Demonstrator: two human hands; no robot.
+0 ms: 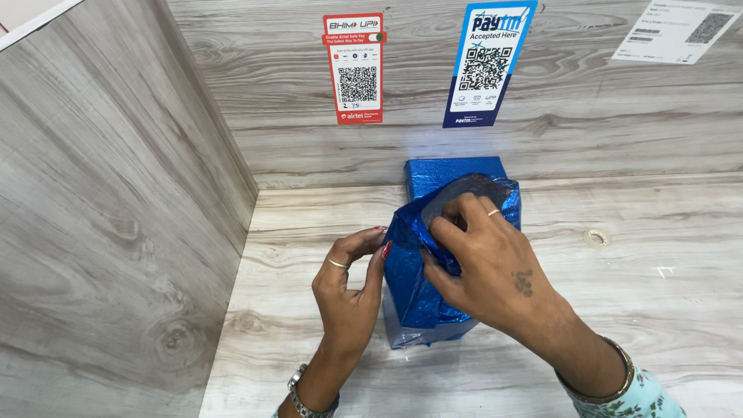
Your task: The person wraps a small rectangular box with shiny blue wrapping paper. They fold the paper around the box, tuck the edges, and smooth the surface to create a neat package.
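Fingers of both hands, left hand and right hand, pinch blue foil wrapping.

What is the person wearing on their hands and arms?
The left hand has a thin ring on one finger, red-painted nails, and a silver metal watch band at the wrist. The right hand has a gold-coloured ring, a small dark mark on its back, a gold-coloured bangle at the wrist, and a pale blue-green patterned sleeve behind it.
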